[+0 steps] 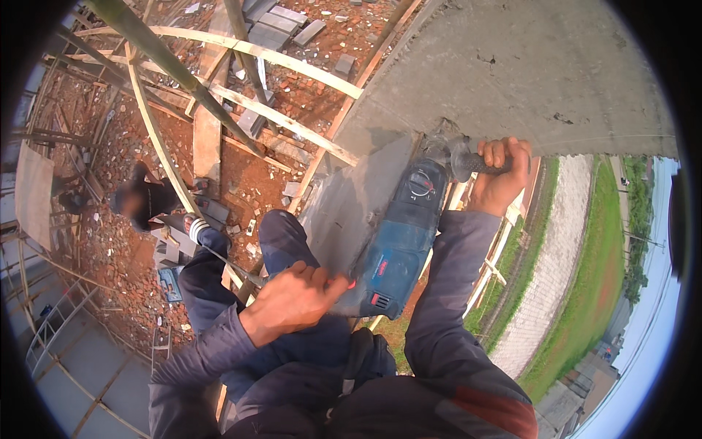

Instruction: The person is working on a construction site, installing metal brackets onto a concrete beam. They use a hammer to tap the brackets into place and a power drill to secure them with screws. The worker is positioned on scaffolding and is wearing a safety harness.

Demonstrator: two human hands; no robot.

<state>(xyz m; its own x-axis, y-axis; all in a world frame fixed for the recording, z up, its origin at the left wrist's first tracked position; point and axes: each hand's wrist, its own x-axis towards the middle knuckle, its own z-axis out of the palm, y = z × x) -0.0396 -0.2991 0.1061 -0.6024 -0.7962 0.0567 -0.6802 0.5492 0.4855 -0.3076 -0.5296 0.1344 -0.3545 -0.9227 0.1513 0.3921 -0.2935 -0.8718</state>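
Observation:
A blue rotary hammer (402, 238) lies between my two hands, its front end turned toward a grey concrete surface (526, 73). My left hand (292, 301) is closed round the rear grip, with the thumb side near a red part of it. My right hand (503, 172) wraps the black side handle (468, 162) close to the tool's chuck. Dust and grit surround the chuck (436, 148), where the concrete looks chipped. How far the bit reaches into the concrete is hidden.
Bamboo poles (183, 77) and wooden battens (278, 62) cross at the left above rubble-strewn ground far below. A person (146, 201) is down there beside grey blocks (274, 29). My foot in a striped sandal (196, 227) rests near a batten. Grass (585, 271) lies far right.

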